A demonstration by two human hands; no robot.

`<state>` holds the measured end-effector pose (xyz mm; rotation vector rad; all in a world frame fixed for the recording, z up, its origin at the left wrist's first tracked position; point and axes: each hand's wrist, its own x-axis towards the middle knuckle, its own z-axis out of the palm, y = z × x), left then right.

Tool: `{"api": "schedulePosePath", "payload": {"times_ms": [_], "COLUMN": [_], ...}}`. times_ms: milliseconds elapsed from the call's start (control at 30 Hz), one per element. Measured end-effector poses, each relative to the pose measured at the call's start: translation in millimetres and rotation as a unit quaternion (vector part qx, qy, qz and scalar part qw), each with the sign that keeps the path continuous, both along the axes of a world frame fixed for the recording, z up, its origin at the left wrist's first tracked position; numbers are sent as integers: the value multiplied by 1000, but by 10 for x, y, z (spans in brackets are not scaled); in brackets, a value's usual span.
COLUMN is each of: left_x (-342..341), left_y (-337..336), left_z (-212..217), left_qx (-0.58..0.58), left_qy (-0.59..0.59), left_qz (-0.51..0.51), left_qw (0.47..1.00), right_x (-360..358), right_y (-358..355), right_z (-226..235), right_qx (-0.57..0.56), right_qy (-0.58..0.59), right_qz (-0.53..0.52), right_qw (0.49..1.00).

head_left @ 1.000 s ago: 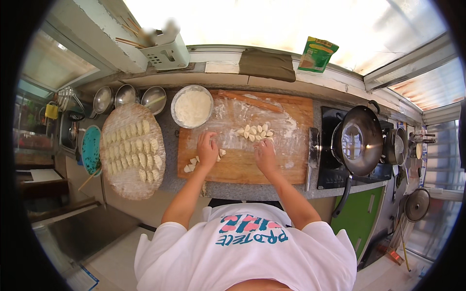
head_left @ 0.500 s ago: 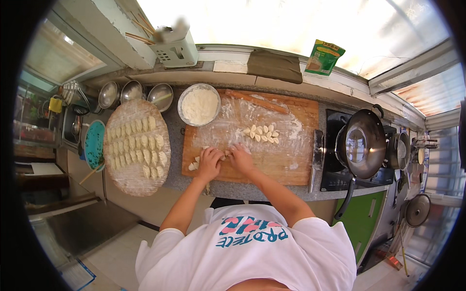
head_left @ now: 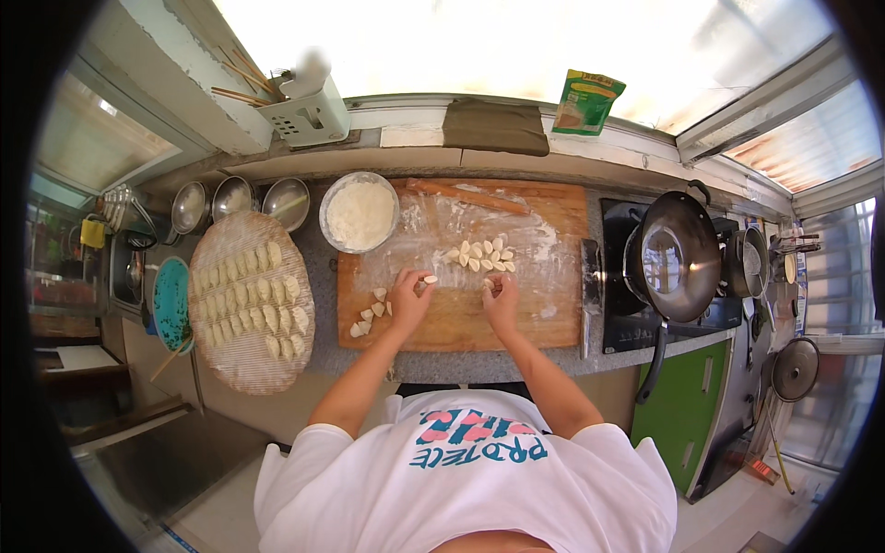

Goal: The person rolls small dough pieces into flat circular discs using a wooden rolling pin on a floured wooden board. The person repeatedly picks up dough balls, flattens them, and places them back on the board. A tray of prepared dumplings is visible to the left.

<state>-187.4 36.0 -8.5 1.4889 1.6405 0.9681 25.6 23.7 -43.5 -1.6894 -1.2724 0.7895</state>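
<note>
Over the floured wooden board (head_left: pixel 544 323), my left hand (head_left: pixel 409 297) pinches a small dough piece (head_left: pixel 430 279) between thumb and fingertips. A short way to its right, my right hand (head_left: pixel 501 302) is closed on another dough piece (head_left: pixel 489 284), partly covered by the fingers. Several loose dough pieces (head_left: pixel 366 316) lie beside my left hand. Beyond my right hand sits a cluster of pale oval dough pieces (head_left: pixel 481 255). A wooden rolling pin (head_left: pixel 472 196) rests along the board's far edge.
A flour bowl (head_left: pixel 359 213) overlaps the board's far left corner. To the left stand a round tray of dumplings (head_left: pixel 251 373), a teal basin (head_left: pixel 171 300) and several metal bowls (head_left: pixel 287 204). At right are a knife (head_left: pixel 590 300) and a wok (head_left: pixel 680 253) on the cooktop.
My hands were close together, low on the board over the dough. They have moved apart and away from me, each with a dough piece, uncovering the loose pieces at the left.
</note>
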Motion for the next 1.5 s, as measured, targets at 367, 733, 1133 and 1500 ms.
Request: {"api": "schedulePosePath", "payload": {"times_ms": [367, 733, 1133, 1500], "left_x": [451, 508, 531, 8], "left_y": [259, 292, 276, 42], "left_z": [-162, -260, -245, -120], "left_qx": [33, 48, 23, 107], "left_qy": [57, 52, 46, 161], "left_qz": [-17, -4, 7, 10], "left_qw": [998, 997, 999, 981], "right_x": [-70, -118, -118, -284], "right_y": [65, 81, 114, -56], "right_z": [-87, 79, 4, 281], "right_qx": [-24, -47, -100, -121], "right_qy": [12, -24, -5, 16], "right_qz": [-73, -60, -69, 94], "right_qw": [997, 997, 993, 988]}}
